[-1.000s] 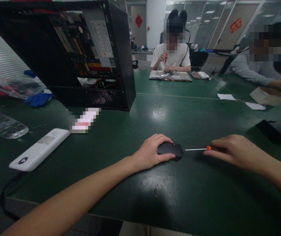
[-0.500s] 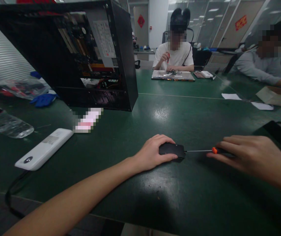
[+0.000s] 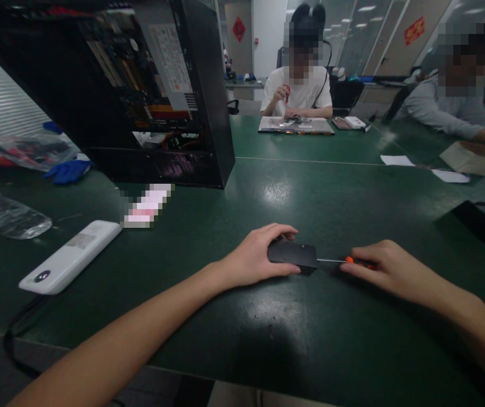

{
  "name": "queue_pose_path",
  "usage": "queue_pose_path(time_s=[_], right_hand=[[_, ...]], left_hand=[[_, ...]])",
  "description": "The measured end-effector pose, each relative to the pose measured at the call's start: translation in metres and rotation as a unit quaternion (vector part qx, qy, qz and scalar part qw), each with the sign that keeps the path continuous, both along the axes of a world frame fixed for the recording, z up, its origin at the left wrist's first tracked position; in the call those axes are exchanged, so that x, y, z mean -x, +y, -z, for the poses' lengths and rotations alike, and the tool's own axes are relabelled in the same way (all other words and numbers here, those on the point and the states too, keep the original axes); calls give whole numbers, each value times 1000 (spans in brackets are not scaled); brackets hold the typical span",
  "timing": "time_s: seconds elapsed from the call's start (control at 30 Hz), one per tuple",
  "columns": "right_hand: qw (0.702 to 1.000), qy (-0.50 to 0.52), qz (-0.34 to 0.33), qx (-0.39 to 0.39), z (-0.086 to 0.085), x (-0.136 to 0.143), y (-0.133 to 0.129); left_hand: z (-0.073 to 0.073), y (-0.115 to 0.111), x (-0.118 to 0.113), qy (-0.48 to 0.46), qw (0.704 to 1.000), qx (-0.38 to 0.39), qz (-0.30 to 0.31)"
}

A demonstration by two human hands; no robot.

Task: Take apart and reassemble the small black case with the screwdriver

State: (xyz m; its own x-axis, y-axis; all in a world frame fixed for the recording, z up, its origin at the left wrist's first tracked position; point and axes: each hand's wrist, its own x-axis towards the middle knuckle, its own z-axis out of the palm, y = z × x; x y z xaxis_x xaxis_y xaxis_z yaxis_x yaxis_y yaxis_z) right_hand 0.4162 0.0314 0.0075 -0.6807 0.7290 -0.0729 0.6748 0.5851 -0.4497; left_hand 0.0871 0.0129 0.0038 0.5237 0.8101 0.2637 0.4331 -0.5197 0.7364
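Note:
On the green table, my left hand grips a small black box from its left end, thumb along the near side and fingers on the far side. Screw-like dots show on the box's top. My right hand is closed around the handle of a screwdriver with an orange collar. The thin metal shaft lies level, and its end meets the right face of the box. Whether the tip is inside a hole or only touching, I cannot tell. Most of the handle is hidden by my fingers.
A black computer case with one side open stands at the back left. A white power bank-like device with a cable, a plastic bottle and a blue glove lie left. A dark object sits right. Two people work across the table.
My right hand has moved left toward the black box with the screwdriver, and less of the shaft shows. My left hand still holds the box. The whole view has shifted slightly.

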Motion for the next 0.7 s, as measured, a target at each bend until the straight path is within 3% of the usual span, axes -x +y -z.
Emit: queue_pose_path(time_s=[0.3,0.7], right_hand=[[1000,8,2,-25,0,2,-1],[1000,9,24,-15,6,6,-2]], left_hand=[[-34,17,50,133,989,13,66],[-35,16,52,142,988,3,63]])
